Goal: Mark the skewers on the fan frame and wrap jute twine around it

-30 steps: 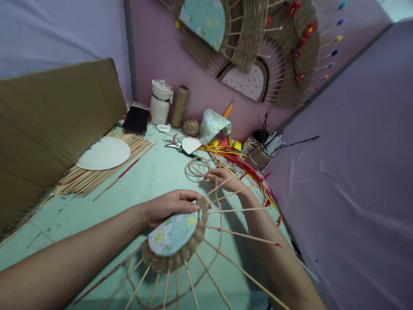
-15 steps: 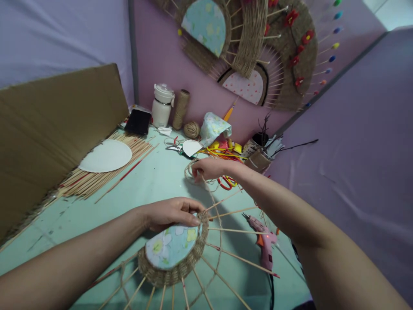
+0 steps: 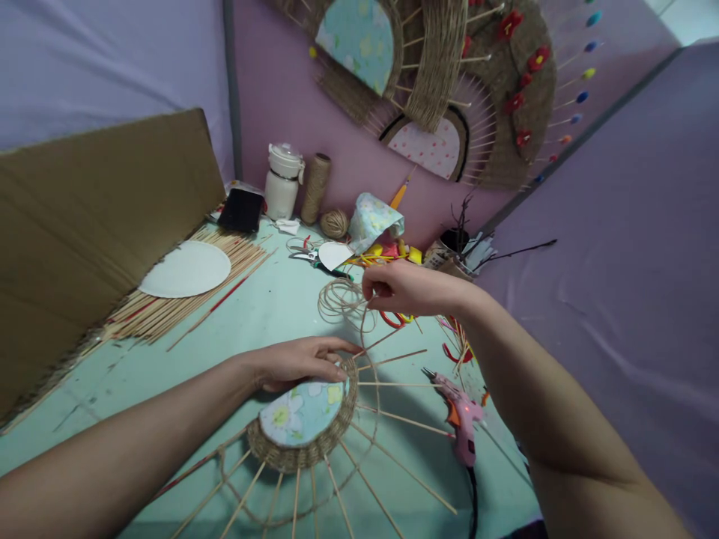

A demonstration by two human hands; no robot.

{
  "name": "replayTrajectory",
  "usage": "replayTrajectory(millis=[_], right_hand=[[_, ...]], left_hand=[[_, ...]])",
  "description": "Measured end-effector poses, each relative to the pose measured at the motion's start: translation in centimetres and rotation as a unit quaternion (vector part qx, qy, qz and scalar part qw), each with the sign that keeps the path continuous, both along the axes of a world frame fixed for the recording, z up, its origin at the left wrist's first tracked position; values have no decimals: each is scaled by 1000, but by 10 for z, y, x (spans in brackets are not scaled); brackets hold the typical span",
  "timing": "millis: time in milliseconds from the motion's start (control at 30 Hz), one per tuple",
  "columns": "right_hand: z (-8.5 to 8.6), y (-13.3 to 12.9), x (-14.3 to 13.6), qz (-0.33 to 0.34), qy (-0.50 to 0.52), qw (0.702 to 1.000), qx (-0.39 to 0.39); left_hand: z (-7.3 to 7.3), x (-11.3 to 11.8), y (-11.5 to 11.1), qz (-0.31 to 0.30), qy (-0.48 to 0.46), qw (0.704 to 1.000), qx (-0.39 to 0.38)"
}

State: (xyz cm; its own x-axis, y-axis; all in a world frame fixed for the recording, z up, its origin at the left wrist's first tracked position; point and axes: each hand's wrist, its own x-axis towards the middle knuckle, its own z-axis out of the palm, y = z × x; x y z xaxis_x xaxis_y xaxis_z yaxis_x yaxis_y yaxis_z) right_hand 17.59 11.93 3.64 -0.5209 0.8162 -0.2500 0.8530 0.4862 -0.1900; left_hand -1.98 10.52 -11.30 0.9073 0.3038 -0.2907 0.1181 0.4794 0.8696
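My left hand [image 3: 306,361] grips the upper edge of a half-round woven piece [image 3: 297,457], thumb on its floral fabric centre [image 3: 303,413] and fingers behind the twine rim. Thin wooden sticks [image 3: 401,418] fan out from that rim. My right hand [image 3: 401,288] is raised beyond the piece, fingers pinched on a strand of jute twine [image 3: 362,322]. This strand runs down and loops loosely across the sticks in a wide arc. A loose coil of twine [image 3: 340,299] lies on the table just left of my right hand.
A pink hot glue gun [image 3: 460,419] lies at the right, its cord running toward me. Pruning shears [image 3: 314,258], a twine ball [image 3: 334,223], a twine spool [image 3: 315,189] and a white bottle [image 3: 282,183] are at the back. Sticks under a white oval [image 3: 188,271] lie left, beside cardboard [image 3: 106,224].
My right hand has moved right, away from the coil, drawing the twine strand with it. The woven piece has tilted and shifted slightly; my left hand keeps its grip.
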Motion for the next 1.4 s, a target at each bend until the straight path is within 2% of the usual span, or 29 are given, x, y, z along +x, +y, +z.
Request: replayTrajectory(millis=[100, 233, 433, 633, 733, 900, 1100, 1233, 1400], right_hand=[[1, -19, 17, -10, 61, 997, -43], [-12, -39, 39, 0, 165, 983, -75], [-37, -55, 66, -89, 287, 951, -79], [-57, -67, 75, -143, 363, 919, -49], [-60, -68, 73, -153, 375, 912, -62], [-53, -63, 58, -137, 361, 917, -99], [-48, -62, 44, -115, 360, 922, -82], [-50, -69, 50, -124, 351, 927, -41], [-61, -78, 67, -182, 371, 911, -9]], left_hand=[[-1, -1, 2, 4, -14, 1000, 17], [0, -2, 3, 16, -22, 999, 23], [2, -1, 2, 19, -15, 999, 25], [6, -2, 1, 16, -22, 999, 17], [6, -2, 0, 15, -21, 1000, 17], [2, -2, 1, 12, -21, 999, 30], [3, -2, 2, 5, -31, 999, 36], [7, -1, 1, 17, -30, 999, 34], [11, -1, 0, 26, -22, 999, 36]])
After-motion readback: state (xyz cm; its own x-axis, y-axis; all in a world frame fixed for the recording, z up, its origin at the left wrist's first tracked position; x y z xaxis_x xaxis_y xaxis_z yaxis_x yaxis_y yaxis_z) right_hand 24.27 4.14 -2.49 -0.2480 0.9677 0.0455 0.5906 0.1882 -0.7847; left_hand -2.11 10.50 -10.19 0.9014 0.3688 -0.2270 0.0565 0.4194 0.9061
